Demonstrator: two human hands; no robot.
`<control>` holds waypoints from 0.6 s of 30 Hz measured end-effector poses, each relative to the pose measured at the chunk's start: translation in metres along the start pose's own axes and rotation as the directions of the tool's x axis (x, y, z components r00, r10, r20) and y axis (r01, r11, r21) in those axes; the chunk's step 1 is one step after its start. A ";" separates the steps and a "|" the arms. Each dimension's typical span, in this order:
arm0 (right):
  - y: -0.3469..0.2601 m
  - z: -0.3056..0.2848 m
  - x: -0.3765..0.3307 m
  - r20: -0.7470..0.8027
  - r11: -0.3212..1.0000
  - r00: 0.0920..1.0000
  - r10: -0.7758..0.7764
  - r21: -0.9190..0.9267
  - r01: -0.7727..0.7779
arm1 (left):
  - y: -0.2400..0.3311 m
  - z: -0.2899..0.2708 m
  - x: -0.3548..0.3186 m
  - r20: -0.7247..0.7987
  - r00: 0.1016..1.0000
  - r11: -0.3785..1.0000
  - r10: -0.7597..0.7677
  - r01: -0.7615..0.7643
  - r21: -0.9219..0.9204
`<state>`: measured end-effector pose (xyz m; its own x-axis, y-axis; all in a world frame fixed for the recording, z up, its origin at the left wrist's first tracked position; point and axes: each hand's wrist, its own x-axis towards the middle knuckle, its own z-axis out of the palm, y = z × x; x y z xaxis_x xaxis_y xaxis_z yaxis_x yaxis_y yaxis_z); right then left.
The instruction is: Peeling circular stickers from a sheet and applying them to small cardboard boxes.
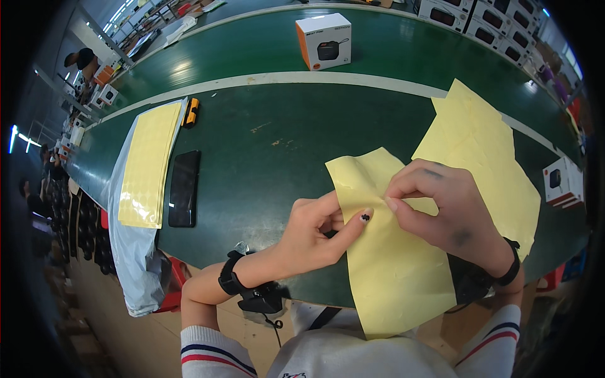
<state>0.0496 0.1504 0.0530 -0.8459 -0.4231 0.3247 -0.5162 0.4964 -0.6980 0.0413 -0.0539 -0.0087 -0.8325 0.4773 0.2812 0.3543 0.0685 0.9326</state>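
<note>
1. On the broad, dark green, smooth-topped worktable [252, 164], work is judged to be midway: one sheet is being handled and others are laid at both sides. Open room is found in the middle, between the phone and the held sheet; the far side is bounded by a pale strip [302, 78].
2. The large, crumpled, yellow paper sheets [485, 145] are spread loosely at the right, so sideways room is judged to be tight there.
3. The creased, matte yellow paper sheet [400, 283] is held over the near table edge, its lower end hung past it toward the lap. As it is not set down, its handling is judged unfinished.
4. The flat, glossy yellow stack of sheets [148, 164] is laid on a grey-white plastic bag [140, 274], which is draped over the left edge; more material seems to be left there.
5. By the left hand [318, 234] the sheet's left side is clamped under the thumb; by the right hand [444, 205] it is pinched higher up. Whether anything small is caught between the right fingertips cannot be told.
6. The white-and-orange cardboard box [324, 43] is stood upright beyond the strip, well apart.
7. The black, slab-shaped phone [184, 189] is placed just beside the stack.
8. The yellow-and-black plastic cutter [191, 113] is laid near the stack's far end, untouched.
</note>
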 end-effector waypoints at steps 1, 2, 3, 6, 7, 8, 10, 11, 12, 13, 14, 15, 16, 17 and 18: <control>0.001 -0.002 0.000 0.001 1.000 1.000 -0.001 -0.003 0.001 | 0.000 0.000 0.000 0.013 1.000 1.000 -0.007 0.008 -0.012; 0.002 -0.003 0.000 -0.013 0.996 0.999 0.050 0.071 -0.049 | 0.001 0.000 0.000 0.013 1.000 1.000 -0.006 0.006 -0.013; 0.004 -0.005 0.000 -0.025 0.985 0.994 0.102 0.145 -0.097 | 0.002 0.000 0.001 0.001 1.000 0.999 -0.022 0.022 -0.043; 0.004 -0.010 -0.001 -0.022 0.974 0.989 0.149 0.178 -0.142 | 0.002 0.000 0.001 -0.002 0.999 0.998 -0.042 0.042 -0.043; 0.005 -0.010 -0.002 -0.025 0.972 0.988 0.150 0.185 -0.143 | 0.002 0.000 0.001 0.004 0.999 0.999 -0.047 0.047 -0.012; 0.006 -0.009 -0.003 -0.030 0.972 0.988 0.152 0.183 -0.144 | 0.000 0.001 0.001 0.009 0.999 0.999 -0.044 0.044 -0.013; 0.010 -0.006 -0.004 -0.048 0.999 0.999 0.014 0.034 -0.012 | -0.003 0.003 0.002 -0.014 0.999 0.996 -0.029 0.028 -0.081; 0.007 -0.004 -0.004 -0.051 0.999 0.999 0.015 0.034 -0.013 | -0.005 0.004 0.001 -0.011 1.000 0.996 -0.029 0.028 -0.080; 0.003 0.001 -0.004 -0.068 1.000 0.998 -0.002 -0.015 0.001 | -0.007 0.006 0.001 -0.025 1.000 0.997 0.009 -0.011 -0.072; 0.001 0.004 -0.004 -0.083 0.998 0.996 -0.020 -0.064 0.015 | -0.007 0.006 0.000 -0.039 0.998 0.997 0.046 -0.048 -0.063; 0.001 0.005 -0.004 -0.084 0.998 0.996 -0.018 -0.061 0.013 | -0.007 0.006 0.000 -0.038 0.998 0.997 0.043 -0.045 -0.062; 0.001 0.006 -0.004 -0.091 0.996 0.995 -0.027 -0.089 0.019 | -0.006 0.006 0.000 -0.041 0.998 0.998 0.048 -0.049 -0.033; 0.001 0.007 -0.004 -0.098 0.993 0.995 -0.036 -0.117 0.025 | -0.005 0.006 0.000 -0.044 0.998 0.999 0.053 -0.054 -0.005; 0.001 0.008 -0.004 -0.096 0.993 0.995 -0.038 -0.117 0.026 | -0.004 0.007 0.000 -0.046 0.998 0.999 0.053 -0.054 -0.004; 0.000 0.008 -0.004 -0.096 0.988 0.995 -0.039 -0.153 0.024 | -0.003 0.009 0.001 -0.056 0.997 0.998 0.055 -0.056 -0.013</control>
<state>0.0544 0.1458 0.0462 -0.8340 -0.3671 0.4118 -0.5508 0.5959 -0.5843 0.0433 -0.0457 -0.0131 -0.8343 0.4307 0.3443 0.3946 0.0303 0.9183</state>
